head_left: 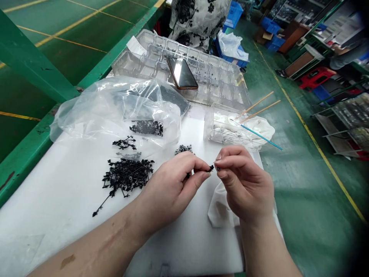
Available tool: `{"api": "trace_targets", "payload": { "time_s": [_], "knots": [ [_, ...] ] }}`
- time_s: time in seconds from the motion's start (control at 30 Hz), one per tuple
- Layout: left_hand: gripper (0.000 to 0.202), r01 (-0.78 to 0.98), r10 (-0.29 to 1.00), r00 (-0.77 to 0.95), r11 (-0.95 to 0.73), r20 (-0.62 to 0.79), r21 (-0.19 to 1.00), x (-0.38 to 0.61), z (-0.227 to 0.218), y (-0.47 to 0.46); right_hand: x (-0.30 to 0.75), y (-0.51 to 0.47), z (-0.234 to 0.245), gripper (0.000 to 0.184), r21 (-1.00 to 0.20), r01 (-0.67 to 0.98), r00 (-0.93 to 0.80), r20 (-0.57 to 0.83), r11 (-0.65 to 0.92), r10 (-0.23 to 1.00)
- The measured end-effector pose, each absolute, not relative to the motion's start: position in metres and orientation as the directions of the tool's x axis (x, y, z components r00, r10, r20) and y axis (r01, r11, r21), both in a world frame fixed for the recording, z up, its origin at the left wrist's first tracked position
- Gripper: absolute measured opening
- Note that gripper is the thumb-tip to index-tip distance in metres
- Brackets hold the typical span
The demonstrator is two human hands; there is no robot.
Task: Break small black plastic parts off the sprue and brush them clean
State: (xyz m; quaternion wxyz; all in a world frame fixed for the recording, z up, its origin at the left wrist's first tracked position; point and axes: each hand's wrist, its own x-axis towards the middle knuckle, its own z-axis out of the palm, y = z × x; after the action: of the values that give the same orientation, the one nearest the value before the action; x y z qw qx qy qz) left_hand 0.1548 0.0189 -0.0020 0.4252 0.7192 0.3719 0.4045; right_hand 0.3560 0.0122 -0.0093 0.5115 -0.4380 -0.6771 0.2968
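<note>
A tiny black plastic piece [211,168] sits between a person's two hands. The left hand [170,188] pinches it tight, with the thumb and first finger closed on it. The right hand [245,182] is just beside it, and its fingers [227,159] are bent in with only a narrow gap, but I cannot tell if they hold the piece too. Right now, the work looks like handling this one small bit, and a bit so small seems to need slow, careful fingers. Just past the hands is a little heap of dark rings [183,149]. To the left lies a big tangle of black plastic stems [127,177], and another black clump [146,128] sits by a clear plastic bag [115,109]. A white cloth [221,207] lies under the right hand on the white surface [57,227]. Farther back are a clear box [211,129] with white stuff inside, two wooden sticks [256,105], a blue stick [259,136], and a clear plastic tray [178,65] with a phone [182,73] on it. Past the surface's green edge [29,154] is a green floor [317,200] with a yellow line [317,154], blue crates [233,15], and a red stool [315,77].
</note>
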Motion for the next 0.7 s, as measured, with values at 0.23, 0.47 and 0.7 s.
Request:
{"api": "trace_targets", "payload": {
  "time_s": [0.23,0.47,0.7],
  "knots": [
    [0.011,0.192,0.869,0.414,-0.374,0.271,0.907,0.155,-0.004,0.018,0.357,0.011,-0.009,0.017,-0.818,0.351,-0.129,0.439,0.455,0.889],
    [0.015,0.208,0.866,0.418,-0.385,0.274,0.899,0.152,-0.006,0.019,0.361,0.013,-0.011,0.02,-0.889,0.273,-0.187,0.326,0.368,0.927],
    [0.013,0.266,0.88,0.393,-0.386,0.266,0.883,0.151,-0.008,0.02,0.366,0.012,-0.009,0.018,-0.884,0.289,-0.242,0.303,0.367,0.922]
  ]
}}
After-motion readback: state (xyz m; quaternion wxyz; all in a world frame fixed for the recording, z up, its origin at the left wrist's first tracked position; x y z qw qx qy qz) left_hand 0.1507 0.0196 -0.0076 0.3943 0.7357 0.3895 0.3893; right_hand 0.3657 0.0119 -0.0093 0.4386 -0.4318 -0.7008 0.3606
